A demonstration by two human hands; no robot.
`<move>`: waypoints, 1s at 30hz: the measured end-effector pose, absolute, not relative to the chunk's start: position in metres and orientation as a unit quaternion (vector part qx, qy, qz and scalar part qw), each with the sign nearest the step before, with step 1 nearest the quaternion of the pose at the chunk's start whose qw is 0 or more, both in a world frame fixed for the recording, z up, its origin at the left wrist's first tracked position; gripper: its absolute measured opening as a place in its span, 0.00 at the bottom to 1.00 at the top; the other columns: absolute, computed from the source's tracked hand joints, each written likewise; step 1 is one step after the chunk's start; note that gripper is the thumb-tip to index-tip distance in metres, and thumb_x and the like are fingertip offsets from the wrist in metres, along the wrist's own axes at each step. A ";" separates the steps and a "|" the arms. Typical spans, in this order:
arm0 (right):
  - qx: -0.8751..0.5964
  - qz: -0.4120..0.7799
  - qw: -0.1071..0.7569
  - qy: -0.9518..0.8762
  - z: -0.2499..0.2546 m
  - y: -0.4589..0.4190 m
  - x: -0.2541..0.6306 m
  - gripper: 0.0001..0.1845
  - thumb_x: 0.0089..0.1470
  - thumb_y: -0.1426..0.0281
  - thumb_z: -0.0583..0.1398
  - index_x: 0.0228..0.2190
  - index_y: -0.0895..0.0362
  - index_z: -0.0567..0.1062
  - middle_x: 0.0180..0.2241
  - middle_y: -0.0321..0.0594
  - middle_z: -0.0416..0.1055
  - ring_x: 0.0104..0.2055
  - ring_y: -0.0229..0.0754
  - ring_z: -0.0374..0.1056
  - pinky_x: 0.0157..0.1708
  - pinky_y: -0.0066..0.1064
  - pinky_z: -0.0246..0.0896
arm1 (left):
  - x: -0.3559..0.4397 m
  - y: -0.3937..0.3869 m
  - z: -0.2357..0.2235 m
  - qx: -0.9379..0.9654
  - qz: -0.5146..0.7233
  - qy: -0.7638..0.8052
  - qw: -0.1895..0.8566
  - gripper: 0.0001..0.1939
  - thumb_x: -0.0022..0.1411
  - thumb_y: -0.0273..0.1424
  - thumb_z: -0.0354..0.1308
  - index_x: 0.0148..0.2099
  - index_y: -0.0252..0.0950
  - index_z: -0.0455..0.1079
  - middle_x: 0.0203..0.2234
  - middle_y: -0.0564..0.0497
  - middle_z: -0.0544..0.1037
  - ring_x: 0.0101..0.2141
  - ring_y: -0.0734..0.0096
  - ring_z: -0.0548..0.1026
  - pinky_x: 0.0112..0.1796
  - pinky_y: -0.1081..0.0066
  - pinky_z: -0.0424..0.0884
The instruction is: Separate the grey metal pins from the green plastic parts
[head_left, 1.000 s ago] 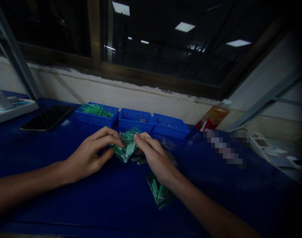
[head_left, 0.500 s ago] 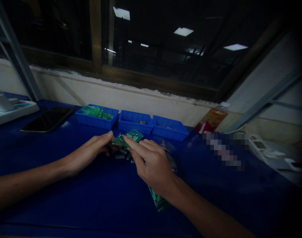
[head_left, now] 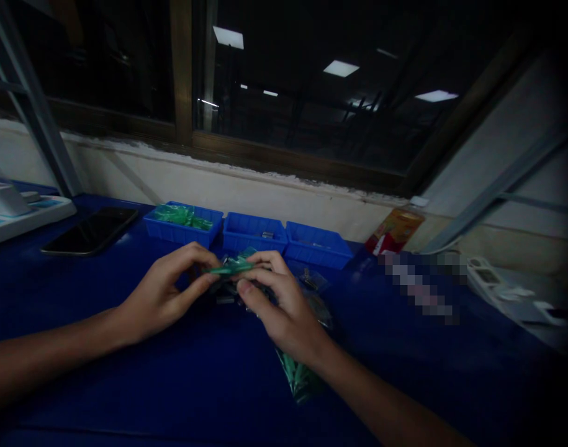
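Note:
Between my two hands is a small green plastic bag (head_left: 232, 268), held just above the blue tabletop. My left hand (head_left: 167, 292) pinches its left end between thumb and fingers. On the other side, the fingers of my right hand (head_left: 284, 304) are closed on the bag's right edge, with the thumb lower. Small dark metal cylinders (head_left: 225, 299) lie under the bag, partly hidden by my hands. Another green bag (head_left: 297, 379) with slim pieces inside rests beneath my right wrist. Beyond the right hand lies a clear bag (head_left: 308, 279) with small metal parts.
Along the wall stand a blue bin with green bags (head_left: 184, 230), a middle blue bin (head_left: 254, 236) with a few metal pieces, and a right blue bin (head_left: 318, 245). A phone (head_left: 90, 231) lies left. An orange-and-red package (head_left: 395, 231) and a white power strip (head_left: 493, 279) are at right.
My right hand has gone from a pointing finger over the green bag to gripping its edge. My left fingers have curled onto its other end, and the bag now appears flatter.

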State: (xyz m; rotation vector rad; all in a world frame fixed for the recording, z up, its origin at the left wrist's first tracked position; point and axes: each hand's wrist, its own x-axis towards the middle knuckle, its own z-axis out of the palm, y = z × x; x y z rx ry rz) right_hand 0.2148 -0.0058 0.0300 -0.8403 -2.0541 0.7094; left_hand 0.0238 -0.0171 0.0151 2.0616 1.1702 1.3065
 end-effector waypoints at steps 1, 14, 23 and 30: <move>-0.340 0.308 0.395 -0.796 0.031 -0.005 0.214 0.16 0.54 0.61 0.52 0.25 0.58 0.72 0.38 0.41 0.60 0.43 0.38 0.59 0.42 0.33 0.57 | 0.023 -0.018 0.016 0.770 0.457 0.411 0.173 0.05 0.56 0.28 0.54 0.37 0.37 0.67 0.31 0.50 0.70 0.34 0.69 0.68 0.36 0.72 0.63; -0.302 0.087 0.387 -0.867 0.027 -0.004 0.218 0.10 0.55 0.71 0.51 0.32 0.58 0.72 0.23 0.35 0.61 0.26 0.34 0.59 0.27 0.27 0.54 | 0.026 -0.017 0.014 0.788 0.399 0.406 0.237 0.07 0.58 0.31 0.51 0.39 0.38 0.68 0.34 0.49 0.67 0.37 0.68 0.66 0.39 0.70 0.63; -0.278 -0.040 0.276 -0.919 0.024 -0.001 0.222 0.23 0.51 0.80 0.50 0.48 0.51 0.67 0.39 0.43 0.62 0.36 0.38 0.61 0.36 0.33 0.61 | 0.032 -0.014 0.016 0.526 0.429 0.389 0.624 0.15 0.58 0.41 0.51 0.35 0.34 0.68 0.28 0.50 0.71 0.29 0.72 0.67 0.27 0.75 0.62; -0.280 0.020 0.317 -0.906 0.023 -0.004 0.219 0.18 0.54 0.73 0.50 0.47 0.54 0.68 0.46 0.45 0.58 0.47 0.42 0.59 0.43 0.35 0.61 | -0.007 0.011 0.038 0.683 0.459 0.485 0.296 0.06 0.56 0.30 0.55 0.35 0.33 0.68 0.25 0.58 0.69 0.26 0.79 0.65 0.29 0.81 0.61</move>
